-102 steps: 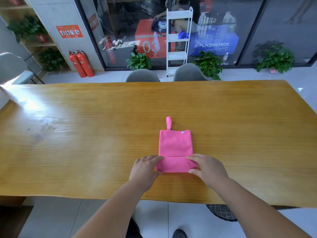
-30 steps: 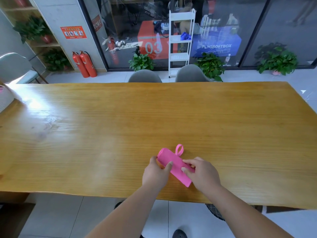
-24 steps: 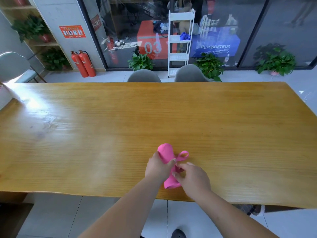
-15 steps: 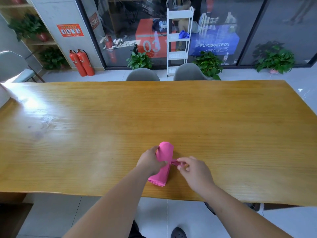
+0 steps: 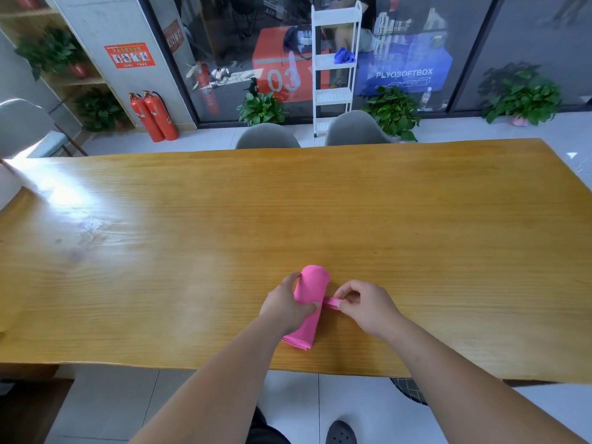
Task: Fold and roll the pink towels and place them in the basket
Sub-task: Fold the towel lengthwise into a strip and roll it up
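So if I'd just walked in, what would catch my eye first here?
The bright pink towel, rolled into a tube near the front edge of the long wooden table. The left hand grips the roll while the right hand pinches its pink strap. Two red fire extinguishers stand on the floor beyond the table's far left.

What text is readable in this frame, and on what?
"PLYOSOFTBOX": on the blue panel in the background.
"03": on the red panel beside it.
Too small to read: the red poster on the grey pillar.
Blurred: the red sign right of the pillar.
Unreadable: labels on the fire extinguishers.
No text: the pink towel.
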`<state>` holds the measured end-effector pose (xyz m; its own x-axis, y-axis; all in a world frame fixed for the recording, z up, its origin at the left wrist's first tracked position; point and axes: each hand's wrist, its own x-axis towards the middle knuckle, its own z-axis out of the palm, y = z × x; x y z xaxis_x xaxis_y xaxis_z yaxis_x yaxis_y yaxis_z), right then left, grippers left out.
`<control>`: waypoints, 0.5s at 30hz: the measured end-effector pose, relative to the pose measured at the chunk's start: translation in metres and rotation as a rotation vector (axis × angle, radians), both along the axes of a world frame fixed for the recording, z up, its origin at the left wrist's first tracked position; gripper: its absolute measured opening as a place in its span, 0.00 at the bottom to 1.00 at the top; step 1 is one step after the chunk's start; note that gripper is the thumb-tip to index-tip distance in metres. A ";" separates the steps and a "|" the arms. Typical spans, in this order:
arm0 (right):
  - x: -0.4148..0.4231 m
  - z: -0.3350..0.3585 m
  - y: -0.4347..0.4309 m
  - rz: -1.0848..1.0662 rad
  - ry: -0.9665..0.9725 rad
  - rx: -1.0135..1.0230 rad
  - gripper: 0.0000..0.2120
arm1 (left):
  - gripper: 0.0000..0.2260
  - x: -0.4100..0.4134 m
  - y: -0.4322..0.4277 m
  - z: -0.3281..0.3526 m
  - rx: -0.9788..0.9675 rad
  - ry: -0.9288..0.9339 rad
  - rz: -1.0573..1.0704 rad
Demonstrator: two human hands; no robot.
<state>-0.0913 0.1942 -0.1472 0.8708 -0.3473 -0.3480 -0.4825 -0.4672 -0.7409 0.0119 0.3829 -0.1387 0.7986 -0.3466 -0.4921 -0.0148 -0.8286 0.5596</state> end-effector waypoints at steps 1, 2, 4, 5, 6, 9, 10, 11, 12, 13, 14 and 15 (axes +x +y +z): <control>0.001 0.003 -0.002 -0.020 -0.057 0.059 0.05 | 0.41 0.001 0.001 0.000 -0.012 0.019 0.013; 0.002 0.008 -0.003 -0.033 -0.110 0.135 0.07 | 0.40 0.002 0.001 0.000 -0.026 0.042 0.025; 0.004 0.020 -0.003 -0.042 -0.194 0.288 0.11 | 0.41 0.003 0.001 0.000 -0.070 0.104 0.060; 0.006 0.027 -0.002 -0.045 -0.225 0.353 0.11 | 0.41 0.003 0.001 0.001 -0.108 0.150 0.090; 0.008 0.035 -0.002 -0.051 -0.251 0.408 0.10 | 0.41 0.004 0.000 0.002 -0.154 0.196 0.125; 0.014 0.060 -0.004 -0.073 -0.341 0.510 0.09 | 0.39 0.010 0.001 0.013 -0.283 0.298 0.214; 0.017 0.068 -0.006 -0.085 -0.365 0.545 0.09 | 0.37 0.013 0.002 0.019 -0.314 0.318 0.228; 0.021 0.076 -0.008 -0.098 -0.386 0.589 0.09 | 0.34 0.016 0.003 0.025 -0.341 0.336 0.239; 0.026 0.082 -0.010 -0.111 -0.398 0.642 0.10 | 0.33 0.019 0.005 0.032 -0.378 0.358 0.249; 0.030 0.087 -0.012 -0.119 -0.396 0.694 0.10 | 0.33 0.021 0.007 0.038 -0.424 0.383 0.263; 0.033 0.091 -0.012 -0.116 -0.380 0.740 0.11 | 0.34 0.023 0.010 0.043 -0.469 0.408 0.282; 0.037 0.094 -0.011 -0.099 -0.349 0.774 0.12 | 0.33 0.023 0.012 0.048 -0.513 0.428 0.305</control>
